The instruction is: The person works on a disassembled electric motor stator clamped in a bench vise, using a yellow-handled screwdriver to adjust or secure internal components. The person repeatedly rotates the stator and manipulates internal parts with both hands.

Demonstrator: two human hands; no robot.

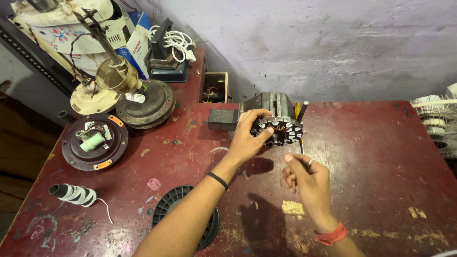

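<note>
On the red table (381,157), left hand (247,138) grips one stator (278,131); right hand (307,178) pinches closed.

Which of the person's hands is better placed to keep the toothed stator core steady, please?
Probably the left hand: its fingers already grip the stator core by the bench vise. The right hand hovers apart, fingers pinched.

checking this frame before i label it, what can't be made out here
All in the head view:
- Round toothed metal stator core: its left side is covered by the left hand.
- Right hand: its curled fingers hide whatever thin thing it pinches.
- Black ribbed plastic spool: the left forearm crosses it.
- White wire fan guard: cut off by the right edge.
- Small open wooden box: its contents are too small to tell.
</note>
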